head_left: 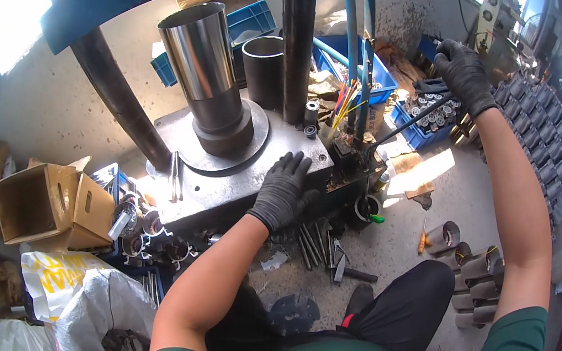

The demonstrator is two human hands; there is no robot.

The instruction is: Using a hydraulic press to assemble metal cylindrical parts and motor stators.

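Observation:
My left hand (283, 191), in a dark grey glove, lies on the front edge of the press's steel table (226, 190) with its fingers stretched out. A shiny metal cylinder (198, 58) stands upright behind it, on a dark stepped base (224, 129) over a round plate. Off to the right, my raised right hand (464, 74), also gloved, is curled at the end of a long black lever (411, 120) that slants up from the press's side. Its fingers are closed, and the grip is partly hidden.
Dark columns (118, 98) flank the cylinder. A dark tube (265, 70) stands behind. Blue bins (425, 128) of small metal parts sit at right, near stacked grey cylinders (541, 132). A hammer (353, 271) and rods lie on the floor. Cardboard boxes (41, 205) and a white sack (99, 309) are left.

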